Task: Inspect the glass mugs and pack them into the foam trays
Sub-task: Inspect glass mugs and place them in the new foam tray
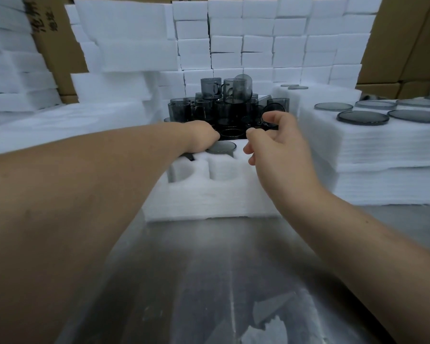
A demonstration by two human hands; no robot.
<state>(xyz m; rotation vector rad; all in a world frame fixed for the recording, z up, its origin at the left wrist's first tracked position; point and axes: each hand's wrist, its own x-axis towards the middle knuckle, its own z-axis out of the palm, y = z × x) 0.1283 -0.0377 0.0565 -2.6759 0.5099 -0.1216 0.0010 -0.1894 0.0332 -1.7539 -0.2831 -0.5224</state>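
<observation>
Gently, we seat the mug [221,147] beneath our left hand [201,136], fingers hidden, squarely in the tray [209,197], right fingers [271,118] half-curled, grip unclear.

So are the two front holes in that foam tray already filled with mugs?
No: the two front holes of the foam tray show only bare white foam, and the mugs are piled behind it.

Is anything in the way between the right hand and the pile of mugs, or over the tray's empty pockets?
Nothing visible. The right hand is just in front of the mug pile, and the two near pockets of the foam tray lie open.
</observation>
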